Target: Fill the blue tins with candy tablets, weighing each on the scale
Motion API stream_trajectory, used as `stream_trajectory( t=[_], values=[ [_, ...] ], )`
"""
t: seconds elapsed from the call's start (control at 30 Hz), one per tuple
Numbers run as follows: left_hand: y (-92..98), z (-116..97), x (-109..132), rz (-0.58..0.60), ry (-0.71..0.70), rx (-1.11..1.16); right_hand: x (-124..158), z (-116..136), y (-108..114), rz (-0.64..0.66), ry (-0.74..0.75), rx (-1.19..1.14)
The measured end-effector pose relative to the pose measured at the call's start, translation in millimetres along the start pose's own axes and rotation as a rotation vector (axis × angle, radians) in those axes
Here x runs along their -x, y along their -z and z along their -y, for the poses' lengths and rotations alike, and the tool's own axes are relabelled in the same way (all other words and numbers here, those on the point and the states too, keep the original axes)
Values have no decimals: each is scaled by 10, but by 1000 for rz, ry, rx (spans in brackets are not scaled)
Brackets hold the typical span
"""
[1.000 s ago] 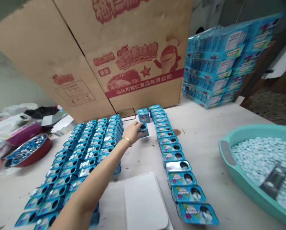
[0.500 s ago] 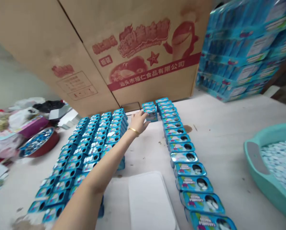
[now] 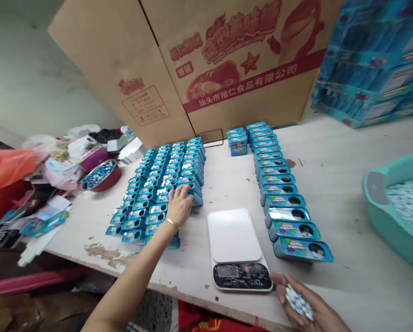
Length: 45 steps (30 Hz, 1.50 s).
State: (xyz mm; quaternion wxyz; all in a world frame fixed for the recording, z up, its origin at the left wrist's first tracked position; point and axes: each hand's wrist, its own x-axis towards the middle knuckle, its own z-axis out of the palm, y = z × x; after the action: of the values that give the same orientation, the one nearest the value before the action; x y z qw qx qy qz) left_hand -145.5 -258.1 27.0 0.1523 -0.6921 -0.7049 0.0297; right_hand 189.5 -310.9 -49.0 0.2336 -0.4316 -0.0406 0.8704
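Note:
My left hand (image 3: 180,205) lies over the near end of the rightmost left-hand row of blue candy tins (image 3: 192,171), its fingers bent round a tin that they partly hide. Small white candies rest on several tin tops there. My right hand (image 3: 306,304) is cupped at the table's front edge, palm up, round a heap of pale candies (image 3: 298,302). Its fingertips are beside the right front corner of a white kitchen scale (image 3: 234,237), whose plate is bare and whose display seems to read 0.0. Right of the scale runs a single row of tins (image 3: 284,201) with round openings.
Cardboard cartons (image 3: 227,92) stand along the back, with a few tins (image 3: 238,145) before them. A teal basin (image 3: 382,216) of pale candies is at the right, near wrapped blue packs (image 3: 375,87). At left are a red bowl (image 3: 106,183) and bags (image 3: 64,173).
My left hand has come from the small back group of tins to the near end of the left rows. My right hand with candies and the scale's display have come into view.

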Motion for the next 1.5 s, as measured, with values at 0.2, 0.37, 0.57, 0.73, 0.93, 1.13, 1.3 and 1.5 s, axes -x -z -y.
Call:
stream_trajectory(
  t=[0.2, 0.37, 0.57, 0.73, 0.93, 1.13, 1.3, 1.5],
  values=[
    [631, -530, 63, 58, -285, 109, 173, -73, -55, 67, 52, -87],
    [739, -942, 2, 200, -468, 110, 307, -181, -130, 98, -1, -135],
    [818, -1110, 155, 77, -419, 268, 386, -283, -215, 71, -40, -204],
    [751, -1527, 807, 258, -642, 491, 331, -358, -224, 104, -54, -352],
    [476, -1875, 1239, 205, -591, 520, 309, -443, -161, 31, -128, -446],
    [494, -1859, 1219, 308, -471, 525, 302, -466, -152, 23, -116, -472],
    [535, -1860, 1172, 389, -448, 569, 304, -420, -190, 9, -94, -447],
    [527, -1673, 1113, 104, -439, 853, 304, -308, -308, 7, -71, -423]
  ],
)
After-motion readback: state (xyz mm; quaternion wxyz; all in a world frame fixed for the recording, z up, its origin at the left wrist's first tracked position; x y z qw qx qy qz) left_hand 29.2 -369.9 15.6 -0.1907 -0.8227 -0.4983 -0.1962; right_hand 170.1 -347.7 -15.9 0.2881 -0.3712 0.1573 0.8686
